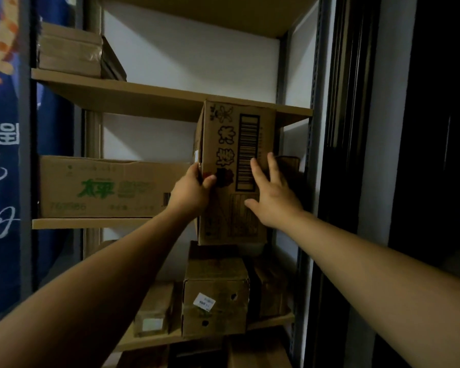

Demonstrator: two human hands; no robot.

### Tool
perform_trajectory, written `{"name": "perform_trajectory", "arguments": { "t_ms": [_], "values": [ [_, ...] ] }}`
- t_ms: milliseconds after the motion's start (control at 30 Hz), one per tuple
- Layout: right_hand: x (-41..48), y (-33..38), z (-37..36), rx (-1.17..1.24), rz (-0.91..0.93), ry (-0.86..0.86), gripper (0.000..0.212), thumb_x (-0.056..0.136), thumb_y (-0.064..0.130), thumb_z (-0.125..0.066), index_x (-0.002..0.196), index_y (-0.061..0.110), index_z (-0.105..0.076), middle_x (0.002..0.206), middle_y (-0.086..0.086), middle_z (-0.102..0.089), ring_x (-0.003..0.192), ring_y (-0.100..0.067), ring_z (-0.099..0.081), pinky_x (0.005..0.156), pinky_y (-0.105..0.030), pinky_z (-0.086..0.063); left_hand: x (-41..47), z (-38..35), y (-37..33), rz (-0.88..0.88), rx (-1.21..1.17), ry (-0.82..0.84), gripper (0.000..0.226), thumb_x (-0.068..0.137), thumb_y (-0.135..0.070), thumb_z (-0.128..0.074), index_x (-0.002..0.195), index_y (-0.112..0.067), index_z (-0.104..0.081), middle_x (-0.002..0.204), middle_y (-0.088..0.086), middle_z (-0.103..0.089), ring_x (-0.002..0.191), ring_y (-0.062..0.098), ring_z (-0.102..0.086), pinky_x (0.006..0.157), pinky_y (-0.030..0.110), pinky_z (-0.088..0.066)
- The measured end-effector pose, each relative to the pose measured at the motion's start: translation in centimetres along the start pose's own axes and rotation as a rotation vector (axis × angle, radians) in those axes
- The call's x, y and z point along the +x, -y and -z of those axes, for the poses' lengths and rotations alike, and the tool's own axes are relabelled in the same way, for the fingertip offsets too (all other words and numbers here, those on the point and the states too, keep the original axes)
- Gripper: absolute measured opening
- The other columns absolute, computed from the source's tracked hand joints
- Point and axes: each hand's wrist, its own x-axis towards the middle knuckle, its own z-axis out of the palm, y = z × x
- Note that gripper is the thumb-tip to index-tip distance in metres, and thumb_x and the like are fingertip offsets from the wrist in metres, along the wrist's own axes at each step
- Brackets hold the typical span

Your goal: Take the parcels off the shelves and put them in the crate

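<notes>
A tall brown cardboard parcel with black characters and a barcode stands on end at the right of the middle shelf, its lower part out past the shelf's front edge. My left hand grips its left front corner, thumb on the front face and fingers round the side. My right hand lies flat on the front face with fingers straight and spread. No crate is in view.
A long carton with green print lies left on the same shelf. Flat cartons are stacked on the shelf above. Smaller boxes sit on the shelf below. A metal upright and dark frame bound the right.
</notes>
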Motion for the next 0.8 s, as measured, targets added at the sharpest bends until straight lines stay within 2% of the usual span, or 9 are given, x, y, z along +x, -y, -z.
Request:
{"name": "perform_trajectory", "arguments": {
  "t_ms": [67,133,200,233,300,433,600,800],
  "values": [
    [0.4,0.4,-0.5,-0.022,-0.007,0.015,0.089,0.093,0.033,-0.057,0.148,0.039,0.012,0.151,0.006,0.037,0.146,-0.027,0.009,0.113,-0.049,-0.024,0.1,0.5,0.6,-0.048,0.109,-0.008,0.063,0.091,-0.026,-0.057,0.145,-0.027,-0.025,0.145,0.005,-0.039,0.122,0.018,-0.047,0.095,0.041,-0.047],
    [1.0,0.6,-1.0,-0.041,-0.017,0.025,0.090,0.093,0.033,-0.056,0.148,0.039,0.015,0.151,0.004,0.038,0.146,-0.028,0.010,0.114,-0.049,-0.021,-0.2,0.9,1.2,-0.188,0.449,0.012,0.087,0.087,-0.027,-0.062,0.150,-0.031,-0.001,0.159,0.004,-0.001,0.144,0.026,-0.012,0.110,0.049,-0.030],
    [1.6,0.6,-1.5,-0.068,-0.022,0.026,0.090,0.093,0.033,-0.056,0.148,0.038,0.016,0.151,0.003,0.038,0.146,-0.028,0.010,0.114,-0.050,-0.019,-0.2,1.2,1.9,-0.380,0.849,0.073,0.089,0.089,-0.037,-0.057,0.150,-0.030,0.009,0.154,0.001,0.026,0.142,0.023,0.021,0.116,0.048,-0.009],
    [1.9,0.4,-1.9,-0.080,-0.019,0.021,0.090,0.093,0.034,-0.056,0.148,0.037,0.015,0.152,0.001,0.036,0.146,-0.029,0.009,0.114,-0.049,-0.018,0.1,1.2,2.4,-0.429,0.973,0.104,0.088,0.090,-0.042,-0.053,0.149,-0.030,0.011,0.150,0.002,0.032,0.138,0.022,0.028,0.117,0.047,-0.002],
    [2.4,0.0,-2.6,-0.104,-0.007,-0.004,0.088,0.093,0.035,-0.055,0.149,0.036,0.013,0.154,-0.001,0.030,0.146,-0.029,0.006,0.115,-0.048,-0.019,0.7,1.0,3.2,-0.439,1.080,0.136,0.089,0.090,-0.047,-0.050,0.147,-0.030,0.016,0.144,0.001,0.037,0.135,0.023,0.032,0.116,0.046,0.004],
    [4.5,-1.4,-4.3,-0.107,0.052,-0.020,0.081,0.095,0.035,-0.052,0.151,0.034,0.006,0.157,-0.003,0.018,0.146,-0.029,0.002,0.115,-0.046,-0.020,2.7,0.1,4.4,-0.389,1.135,0.128,0.089,0.091,-0.046,-0.050,0.148,-0.028,0.016,0.142,0.000,0.037,0.136,0.023,0.030,0.115,0.045,0.006],
    [8.4,-3.6,-6.6,-0.151,0.132,0.062,0.081,0.096,0.030,-0.052,0.150,0.034,0.007,0.156,-0.002,0.027,0.146,-0.030,0.006,0.116,-0.047,-0.014,5.8,-1.8,6.3,-0.285,1.217,0.104,0.091,0.090,-0.047,-0.050,0.148,-0.026,0.017,0.152,0.005,0.030,0.140,0.024,0.027,0.115,0.047,0.005],
    [11.7,-5.4,-9.3,-0.158,0.197,0.108,0.086,0.094,0.030,-0.054,0.150,0.033,0.011,0.152,-0.003,0.036,0.146,-0.031,0.007,0.116,-0.048,-0.011,8.4,-3.9,8.1,-0.193,1.220,0.085,0.097,0.088,-0.051,-0.052,0.147,-0.023,0.019,0.153,0.006,0.029,0.140,0.026,0.026,0.117,0.048,0.003]
  ]
}}
